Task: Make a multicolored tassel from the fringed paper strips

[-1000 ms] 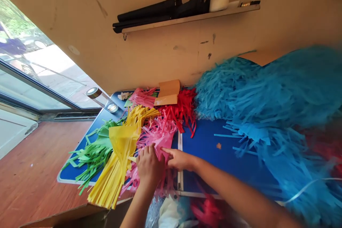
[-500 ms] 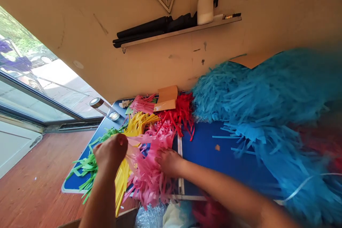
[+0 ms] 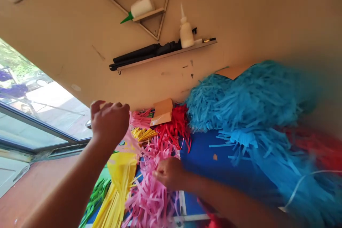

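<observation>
Shaggy pink tissue-paper fringe (image 3: pixel 151 199), lower centre of the frame
Left hand (image 3: pixel 110 119), left of centre, clenches its sheer upper end; right hand (image 3: pixel 169 173) curls fingers over crinkled strips, grip unclear.

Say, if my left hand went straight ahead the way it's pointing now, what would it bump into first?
Most likely the scuffed tan wall beyond your left hand, below the long, thin pale shelf, though I can't tell how far off it is.
</observation>
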`<state>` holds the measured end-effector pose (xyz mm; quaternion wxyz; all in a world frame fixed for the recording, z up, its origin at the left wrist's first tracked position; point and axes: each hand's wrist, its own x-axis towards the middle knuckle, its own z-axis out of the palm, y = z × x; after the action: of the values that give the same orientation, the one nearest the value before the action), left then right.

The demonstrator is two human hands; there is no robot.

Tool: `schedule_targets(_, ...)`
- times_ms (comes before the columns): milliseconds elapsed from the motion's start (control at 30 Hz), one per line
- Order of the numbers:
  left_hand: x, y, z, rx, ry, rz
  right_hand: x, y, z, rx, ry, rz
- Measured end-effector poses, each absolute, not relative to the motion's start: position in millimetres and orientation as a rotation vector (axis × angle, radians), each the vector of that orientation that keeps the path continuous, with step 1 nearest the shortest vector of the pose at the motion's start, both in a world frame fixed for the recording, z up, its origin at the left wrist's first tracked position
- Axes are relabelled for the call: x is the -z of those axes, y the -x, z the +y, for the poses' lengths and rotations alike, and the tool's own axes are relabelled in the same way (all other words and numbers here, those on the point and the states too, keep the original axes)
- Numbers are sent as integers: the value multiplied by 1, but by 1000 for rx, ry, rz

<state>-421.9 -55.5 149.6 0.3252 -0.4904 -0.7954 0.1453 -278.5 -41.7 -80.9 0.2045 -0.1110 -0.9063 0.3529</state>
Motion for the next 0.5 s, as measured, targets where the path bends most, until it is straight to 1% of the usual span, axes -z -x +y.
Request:
schedule_targets(100,-125,401,-54,-377,1407,-1990,35,261,-45,-1322,286,-2014)
schedule_targets(200,-106,388,-56,-349,1559,-1936,7,254,-42,-1490,251,-1849)
schedule_targets(267,-99,384,-59,-300,1628,-1921,4,257,-35,-1590,327,-1941)
schedule_targets(333,-93,382,-62,-236,1643,-1907,9,260,-28,-1779,387,-1981)
schedule_targets(400,-87,381,-68,-170,1630,-1889,17,263,-24,-1917,436,-1850)
schedule_targets(433,-84,380,-71,-135,1624,-1880,21,264,-25,-1905,469,-1749)
schedule_targets(500,-77,378,-78,-53,1640,-1861,27,264,-29,-1726,521,-1595)
